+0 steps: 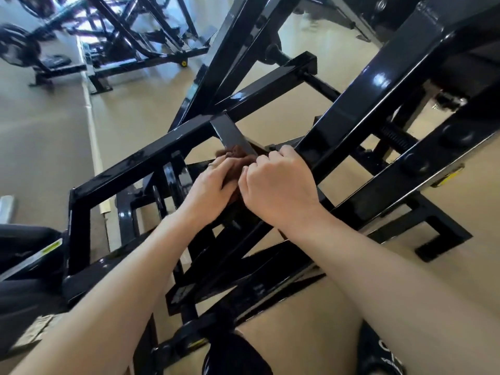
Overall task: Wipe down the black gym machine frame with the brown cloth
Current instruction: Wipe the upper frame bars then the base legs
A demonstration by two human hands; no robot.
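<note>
Above tan floor [121, 125], both hands grip brown cloth [238, 158] against black frame [135, 161].

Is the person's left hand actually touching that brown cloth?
Touching. The head view shows the left hand with its fingers laid on the brown cloth, no gap between them, beside the black frame bar.

Cloth [238, 161] between hands — on frame [151, 155]

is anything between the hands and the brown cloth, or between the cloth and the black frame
Nothing visible. The left hand and right hand both grip the brown cloth, bunched against a short bar of the black frame.
</note>
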